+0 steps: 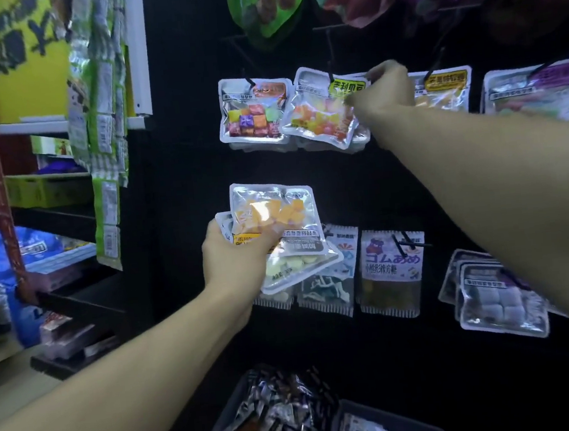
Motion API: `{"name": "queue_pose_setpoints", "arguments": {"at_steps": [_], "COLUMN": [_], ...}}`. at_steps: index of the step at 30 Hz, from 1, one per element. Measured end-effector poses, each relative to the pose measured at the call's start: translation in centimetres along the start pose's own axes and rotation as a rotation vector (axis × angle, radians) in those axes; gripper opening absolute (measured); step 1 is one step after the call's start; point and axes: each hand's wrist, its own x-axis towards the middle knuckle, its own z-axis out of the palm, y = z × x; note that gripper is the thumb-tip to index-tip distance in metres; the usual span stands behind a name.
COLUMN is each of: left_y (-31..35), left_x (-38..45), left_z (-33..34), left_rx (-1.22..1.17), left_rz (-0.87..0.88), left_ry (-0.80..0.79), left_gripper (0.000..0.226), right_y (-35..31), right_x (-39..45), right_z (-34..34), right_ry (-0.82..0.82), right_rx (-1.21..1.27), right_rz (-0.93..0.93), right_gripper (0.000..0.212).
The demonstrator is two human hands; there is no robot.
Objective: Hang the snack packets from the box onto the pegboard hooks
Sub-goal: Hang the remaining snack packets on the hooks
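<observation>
Pinching packet edge, right hand at hook.

Dim scene overall; black pegboard swallows light and its hooks barely show. Glare spots on the clear packets, strongest on those in the left hand. Right hand smeared by motion blur. Left-side shelves soft, washed out, brighter than centre. Wide-angle bending at the edges; top packets and bottom bins blurred. Forearms evenly lit from the front.
</observation>
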Motion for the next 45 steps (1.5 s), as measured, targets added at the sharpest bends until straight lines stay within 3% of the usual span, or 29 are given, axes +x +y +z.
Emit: {"name": "queue_pose_setpoints", "arguments": {"at_steps": [4, 9, 12, 15, 25, 31, 36, 42, 45], "left_y": [0.7, 1.9, 2.4, 2.7, 2.9, 3.1, 3.4, 2.8, 2.7], "left_x": [-1.1, -3.2, -4.6, -6.0, -9.0, -10.0, -9.6, -9.4, -9.3], "left_z": [1.1, 2.5, 3.4, 4.2, 6.1, 6.1, 5.3, 5.4, 5.6], "left_rx": [0.023, 0.06, 0.077, 0.086, 0.094, 0.064, 0.034, 0.046, 0.019], "left_rz": [0.002, 0.022, 0.004, 0.021, 0.048, 0.023, -0.103, -0.099, -0.106], "left_ry": [-0.025, -0.036, -0.061, -0.062, -0.101, -0.21, -0.432, -0.398, -0.344], "left_gripper": [0.04, 0.04, 0.043, 0.044, 0.047, 0.061, 0.082, 0.066, 0.053], "right_y": [1.1, 1.9, 2.4, 3.7, 6.3, 7.1, 8.0, 8.5, 9.0], "right_x": [-1.8, -6.7, -10.7, -14.2, -17.6, -17.2, -16.9, -16.8, -16.6], "right_z": [-2.3, -5.2, -7.3, -8.9, -12.8, -13.9, -14.9, -15.2, -15.2], "right_ry": [-0.052, -0.25, -0.417, -0.49, -0.469, -0.407, -0.379, -0.387, -0.378], "right_rx": [-0.098, -0.1, -0.025, 0.024, 0.225, 0.263, 0.264, 0.313, 0.377], "right_rz": [-0.097, -0.182, -0.141, -0.087, 0.125, 0.146, 0.178, 0.242, 0.268], "right_gripper": [0.047, 0.028, 0.023, 0.035, 0.09, 0.096, 0.098, 0.103, 0.078]}}
